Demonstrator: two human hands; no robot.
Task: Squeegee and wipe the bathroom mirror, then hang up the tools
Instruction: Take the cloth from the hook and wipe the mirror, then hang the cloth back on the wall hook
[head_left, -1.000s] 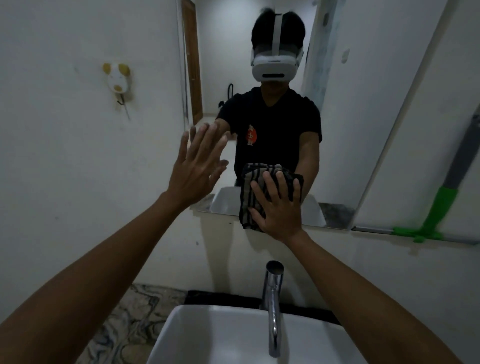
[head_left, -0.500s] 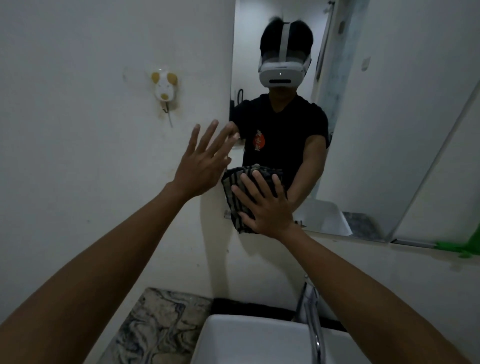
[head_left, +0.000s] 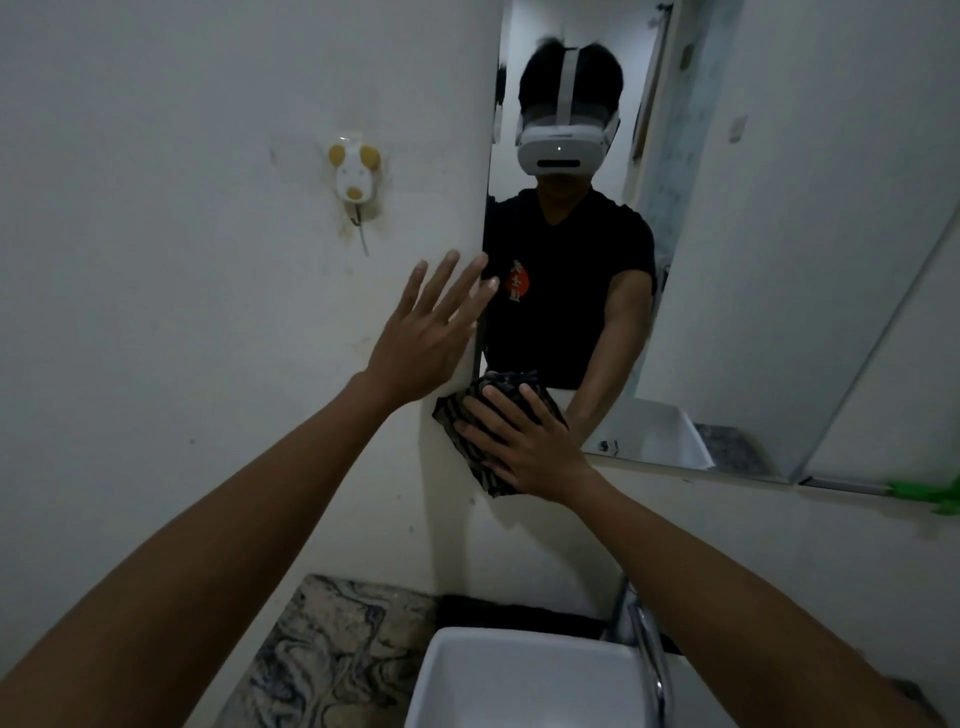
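The mirror (head_left: 779, 260) hangs on the white wall above the sink and reflects a person in a headset. My right hand (head_left: 524, 447) presses a dark striped cloth (head_left: 467, 431) flat against the mirror's lower left corner, the cloth lapping onto the wall below. My left hand (head_left: 423, 332) is raised with fingers spread, its fingertips at the mirror's left edge, holding nothing. Part of the green squeegee (head_left: 930, 496) shows at the far right on the ledge under the mirror; its handle is out of frame.
A small animal-shaped wall hook (head_left: 354, 176) is fixed to the wall left of the mirror. Below are a white basin (head_left: 519, 675), a chrome tap (head_left: 649, 660) and a marbled counter (head_left: 332, 649).
My right hand has slid the cloth leftward and down along the mirror's bottom edge to its lower left corner. The view has swung left, pushing the squeegee to the frame edge.
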